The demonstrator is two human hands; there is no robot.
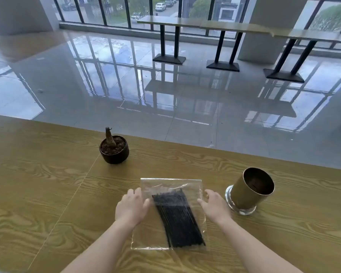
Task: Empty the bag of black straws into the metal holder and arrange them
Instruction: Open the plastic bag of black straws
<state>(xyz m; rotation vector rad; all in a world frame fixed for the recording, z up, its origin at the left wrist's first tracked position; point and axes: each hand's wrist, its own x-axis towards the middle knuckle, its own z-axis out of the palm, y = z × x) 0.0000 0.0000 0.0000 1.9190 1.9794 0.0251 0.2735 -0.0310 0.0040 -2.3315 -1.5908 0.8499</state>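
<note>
A clear plastic bag (171, 186) lies flat on the wooden table (47, 184), holding a bundle of black straws (177, 219). My left hand (131, 207) rests at the bag's left edge, fingers relaxed, thumb touching the plastic. My right hand (215, 205) is at the bag's right edge, fingers loosely extended toward it. Neither hand visibly grips the bag. The metal holder (250, 191), a shiny cylindrical cup on a flared base, stands upright to the right of my right hand, and its inside looks empty.
A small black pot (114, 150) with soil and a bare stem stands at the table's back, left of the bag. Beyond the table's far edge is glossy tiled floor (165, 85) and high tables (205, 25) by the windows.
</note>
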